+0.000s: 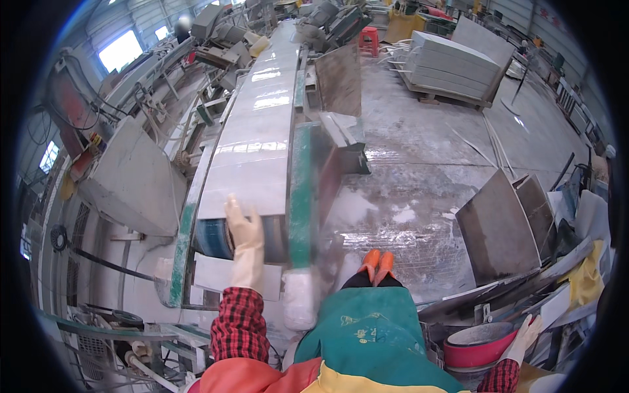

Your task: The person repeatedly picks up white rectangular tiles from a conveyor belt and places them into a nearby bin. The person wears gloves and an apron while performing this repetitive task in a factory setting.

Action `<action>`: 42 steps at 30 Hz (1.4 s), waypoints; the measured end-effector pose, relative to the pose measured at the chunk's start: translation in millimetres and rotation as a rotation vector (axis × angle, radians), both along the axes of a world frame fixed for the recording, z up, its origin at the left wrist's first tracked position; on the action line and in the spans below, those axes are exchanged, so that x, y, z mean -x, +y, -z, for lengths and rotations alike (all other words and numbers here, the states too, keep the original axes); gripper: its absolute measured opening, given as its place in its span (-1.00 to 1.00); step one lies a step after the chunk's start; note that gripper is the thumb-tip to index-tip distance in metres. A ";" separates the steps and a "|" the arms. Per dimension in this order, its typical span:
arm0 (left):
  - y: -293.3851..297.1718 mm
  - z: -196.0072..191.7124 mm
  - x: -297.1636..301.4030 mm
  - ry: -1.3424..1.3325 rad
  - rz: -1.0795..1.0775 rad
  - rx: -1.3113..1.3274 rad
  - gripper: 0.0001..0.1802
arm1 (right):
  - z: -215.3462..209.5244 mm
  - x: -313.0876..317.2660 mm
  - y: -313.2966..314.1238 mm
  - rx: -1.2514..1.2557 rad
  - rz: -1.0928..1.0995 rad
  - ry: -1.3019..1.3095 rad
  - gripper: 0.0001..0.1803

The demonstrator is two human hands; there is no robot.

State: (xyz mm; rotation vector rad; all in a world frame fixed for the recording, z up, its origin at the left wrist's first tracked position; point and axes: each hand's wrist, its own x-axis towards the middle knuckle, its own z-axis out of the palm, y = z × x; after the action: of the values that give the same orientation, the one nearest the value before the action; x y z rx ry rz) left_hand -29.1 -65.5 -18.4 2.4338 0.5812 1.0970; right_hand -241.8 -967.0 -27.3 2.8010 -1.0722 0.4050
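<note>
Open, and best laid flat, the left hand (246, 233) overlaps a pale slab (249, 175); well apart, the right hand (523, 338), grip unclear, is beside a red tub (477, 356).

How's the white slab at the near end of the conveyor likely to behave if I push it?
The slab has a glossy glare across its top, so it may be slippery. Its flat face and straight edge suggest it's stiff rather than floppy. Lying flat on the conveyor, it would probably slide rather than roll or tip.
</note>
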 end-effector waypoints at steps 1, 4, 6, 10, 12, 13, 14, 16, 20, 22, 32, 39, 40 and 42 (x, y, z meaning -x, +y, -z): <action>-20.4 -4.1 0.0 0.034 0.062 -0.086 -0.31 | -10.3 -3.8 11.4 -0.018 0.008 0.010 -0.27; -81.2 -20.5 -4.7 0.146 0.440 -0.122 -0.32 | -5.9 6.0 5.4 0.003 0.030 0.000 -0.29; -106.6 -26.8 -9.6 0.186 0.632 -0.136 -0.35 | 3.9 12.0 -6.7 0.016 0.027 -0.045 -0.30; -125.0 -20.1 -7.0 0.329 0.720 -0.156 -0.45 | 6.3 5.3 -2.1 -0.025 0.060 -0.065 -0.32; -128.7 -26.4 -7.4 0.296 0.722 -0.232 -0.53 | -3.4 -0.1 15.5 -0.028 0.087 -0.049 -0.33; -126.8 -22.0 -8.2 0.247 0.729 -0.241 -0.54 | -5.4 0.0 20.6 -0.021 0.085 -0.058 -0.34; -126.2 -21.1 -9.1 0.198 0.734 -0.252 -0.56 | -7.9 -2.6 27.2 -0.014 0.081 -0.068 -0.34; -125.4 -22.9 -6.9 0.294 0.736 -0.219 -0.53 | -22.7 -5.0 44.0 -0.057 0.087 -0.049 -0.34; -131.5 -29.5 -7.2 0.383 0.723 -0.196 -0.52 | -22.8 1.6 57.8 -0.040 0.084 -0.114 -0.33; -132.7 -29.5 -8.3 0.398 0.714 -0.207 -0.53 | -23.1 3.3 63.5 -0.047 0.075 -0.136 -0.32; -131.9 -21.9 -3.9 0.403 0.680 -0.265 -0.49 | -7.4 0.7 66.5 -0.029 0.081 -0.240 -0.36; -118.3 10.6 -15.8 0.270 0.748 -0.286 -0.49 | -36.0 -3.9 108.2 -0.010 0.030 -0.378 -0.43; -115.1 10.5 -16.5 0.270 0.758 -0.297 -0.48 | -36.6 -7.1 112.2 0.052 -0.005 -0.431 -0.49; -109.9 12.9 -21.0 0.254 0.763 -0.318 -0.48 | -45.3 -10.1 121.2 0.046 0.028 -0.432 -0.51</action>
State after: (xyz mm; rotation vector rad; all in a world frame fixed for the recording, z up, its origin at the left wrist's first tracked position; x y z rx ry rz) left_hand -8.1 -175.3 -31.4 2.6956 -0.4795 0.5865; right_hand -231.8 -845.8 18.1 2.7188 -1.1527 1.0526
